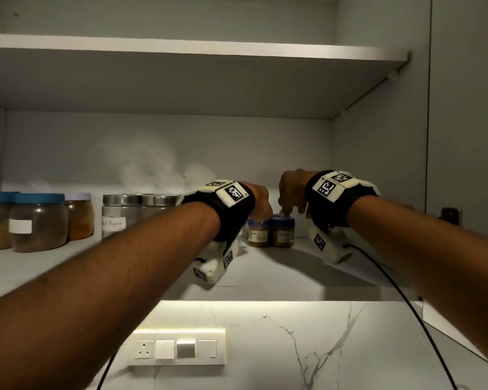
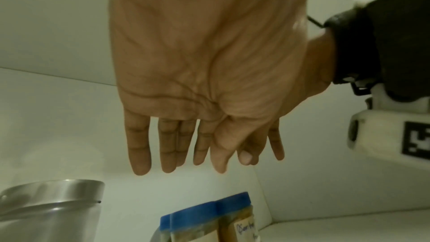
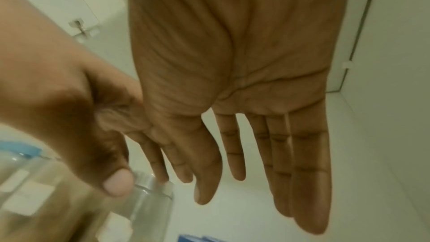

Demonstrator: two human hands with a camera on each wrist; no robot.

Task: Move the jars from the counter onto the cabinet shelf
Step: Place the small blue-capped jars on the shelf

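Two small blue-lidded jars stand side by side on the lower cabinet shelf [image 1: 265,277], the left jar [image 1: 258,233] touching the right jar [image 1: 283,232]. Both have paper labels and brownish contents. My left hand [image 1: 261,205] hovers just above the left jar, and in the left wrist view this hand [image 2: 186,168] hangs with straight fingers and holds nothing, the jars [image 2: 209,222] below it. My right hand [image 1: 292,192] is over the right jar, fingertips down at its lid. From the right wrist, that hand [image 3: 244,190] is flat with straight, empty fingers.
Further left on the shelf stand steel-lidded jars [image 1: 121,215] and larger blue-lidded jars [image 1: 37,220]. An upper shelf [image 1: 181,49] hangs overhead and the cabinet side wall [image 1: 377,136] is close on the right. A switch panel [image 1: 178,347] sits on the marble wall below.
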